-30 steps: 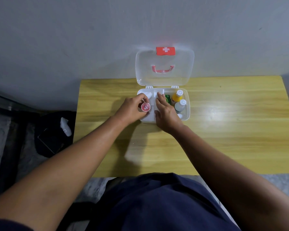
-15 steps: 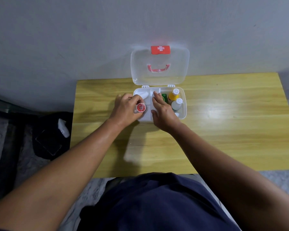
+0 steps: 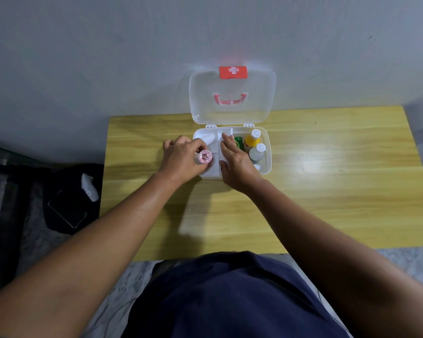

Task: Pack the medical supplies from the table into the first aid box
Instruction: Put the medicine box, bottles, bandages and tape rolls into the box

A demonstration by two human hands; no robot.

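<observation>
First aid box (image 3: 266, 167) sits at upper centre of the frame on the yellow wood-grain table (image 3: 327, 191), its clear lid (image 3: 254, 98) propped upright against the grey wall, red clasp with a white cross at the top. Left hand (image 3: 181, 158) is closed around a small round container with a pinkish-red top (image 3: 205, 157), held just at the box's left wall, above the white divided tray (image 3: 215, 147). Right hand (image 3: 235, 162) lies flat and relaxed, gripping nothing, fingers spread over the tray's middle divider. Already in the right-hand compartment: an orange bottle (image 3: 252, 140) and a grey-white bottle (image 3: 257, 152), both white-capped and lying down, plus a green packet (image 3: 238, 142) (partly hidden by the fingers). Judgement: the step is seating the container in a left tray cell. To do it well, lower it level, centre it over the cell before letting go, and use the right hand to steady the tray. Materials: box and tray are smooth, glossy rigid plastic with rounded corners; the container looks hard and cylindrical; the table is lacquered and reflective. No loose supplies visible elsewhere on the table.
</observation>
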